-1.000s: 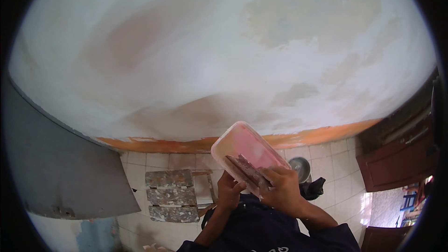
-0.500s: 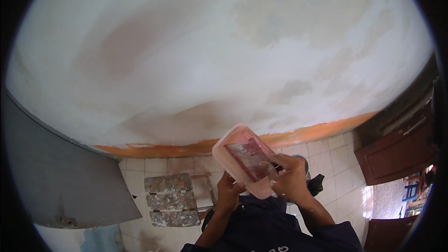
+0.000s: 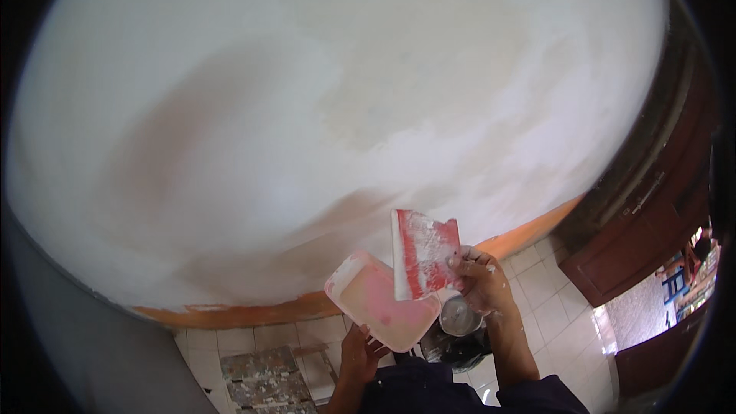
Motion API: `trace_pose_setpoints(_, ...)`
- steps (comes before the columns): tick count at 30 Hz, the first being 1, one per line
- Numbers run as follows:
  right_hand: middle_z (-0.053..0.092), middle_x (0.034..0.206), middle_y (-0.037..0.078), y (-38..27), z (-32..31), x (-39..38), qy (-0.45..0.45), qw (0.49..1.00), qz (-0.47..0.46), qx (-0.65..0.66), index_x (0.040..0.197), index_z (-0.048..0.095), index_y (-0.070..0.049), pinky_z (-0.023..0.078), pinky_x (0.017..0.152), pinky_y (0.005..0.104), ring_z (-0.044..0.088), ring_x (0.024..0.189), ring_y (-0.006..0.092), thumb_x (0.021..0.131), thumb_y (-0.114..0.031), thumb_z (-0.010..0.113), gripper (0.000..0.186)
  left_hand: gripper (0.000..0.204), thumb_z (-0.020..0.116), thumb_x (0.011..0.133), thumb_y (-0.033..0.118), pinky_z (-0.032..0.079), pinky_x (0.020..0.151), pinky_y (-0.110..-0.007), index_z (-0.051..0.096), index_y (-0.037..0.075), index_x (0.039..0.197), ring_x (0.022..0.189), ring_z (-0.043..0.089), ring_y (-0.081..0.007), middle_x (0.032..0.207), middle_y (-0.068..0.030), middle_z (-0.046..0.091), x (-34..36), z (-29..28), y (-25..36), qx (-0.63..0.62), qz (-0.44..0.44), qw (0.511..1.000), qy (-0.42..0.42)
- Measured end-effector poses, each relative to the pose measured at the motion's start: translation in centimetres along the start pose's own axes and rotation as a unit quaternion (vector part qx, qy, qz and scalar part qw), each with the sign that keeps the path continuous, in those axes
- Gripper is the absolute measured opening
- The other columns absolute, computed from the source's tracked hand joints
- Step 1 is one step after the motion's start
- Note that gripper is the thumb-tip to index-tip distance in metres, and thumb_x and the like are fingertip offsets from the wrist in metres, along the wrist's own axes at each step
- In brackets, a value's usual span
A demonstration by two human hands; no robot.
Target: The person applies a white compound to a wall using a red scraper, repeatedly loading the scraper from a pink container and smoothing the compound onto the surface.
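The right hand [image 3: 484, 282] had its grip clamped on the lower right edge of a flat, red rectangular scraper [image 3: 429, 254], the thumb lying across its face. White paste streaked that face in rough, dry-looking smears, and a pale strip ran down its left edge. The left hand [image 3: 359, 354] had its grip closed on the lower left edge of a shallow pink plastic tray [image 3: 376, 303] with rounded corners and a raised rim; pale, creamy residue coated its inside. The scraper stood upright in front of the tray's upper right edge, and whether the two touched could not be told.

Beyond the hands rose a broad white plastered wall [image 3: 322, 138], chalky and clouded with beige and grey patches, with a ragged orange painted band [image 3: 253, 314] along its bottom edge. On the pale, square-tiled floor [image 3: 548, 307], near the wall's foot, stood a paint-spattered slatted wooden stool [image 3: 264, 383], left of the left hand. A round grey container [image 3: 460, 316] showed just beside the right wrist, next to a dark, glossy object [image 3: 454, 353].
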State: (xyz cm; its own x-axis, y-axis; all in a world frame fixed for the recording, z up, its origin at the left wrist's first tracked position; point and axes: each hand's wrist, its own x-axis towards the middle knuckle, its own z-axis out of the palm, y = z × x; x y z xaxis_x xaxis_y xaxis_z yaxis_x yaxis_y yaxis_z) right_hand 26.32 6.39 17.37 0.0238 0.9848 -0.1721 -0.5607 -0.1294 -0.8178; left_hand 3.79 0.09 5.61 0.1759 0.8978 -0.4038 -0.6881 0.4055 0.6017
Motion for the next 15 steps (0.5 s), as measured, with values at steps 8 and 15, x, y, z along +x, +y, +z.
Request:
trace_pose_setpoints(8, 0.064, 0.098, 0.011, -9.4, 3.3, 2.4, 0.055, 0.933, -0.355, -0.017, 0.105, 0.058, 0.009, 0.053, 0.082, 0.0325, 0.064, 0.087, 0.0182, 0.084, -0.001, 0.059, 0.023, 0.057, 0.048, 0.094, 0.042, 0.049, 0.089, -0.054, 0.035, 0.006, 0.136, 0.113, 0.054, -0.0339, 0.128, -0.0169, 0.050, -0.8, 2.2, 1.2, 0.056, 0.029, 0.997, -0.034)
trace_pose_setpoints(15, 0.067, 0.092, 0.016, -10.2, 6.6, 12.3, 0.269, 0.437, -0.683, -0.520, 0.099, 0.063, 0.002, 0.054, 0.065, 0.0297, 0.067, 0.078, 0.0238, 0.080, 0.002, 0.060, 0.019, 0.061, 0.055, 0.089, 0.041, 0.054, 0.084, -0.047, 0.037, 0.004, 0.133, 0.107, 0.058, -0.0343, 0.122, -0.0174, 0.052, -0.4, -0.2, 1.0, -0.013, 0.037, 0.999, 0.009)
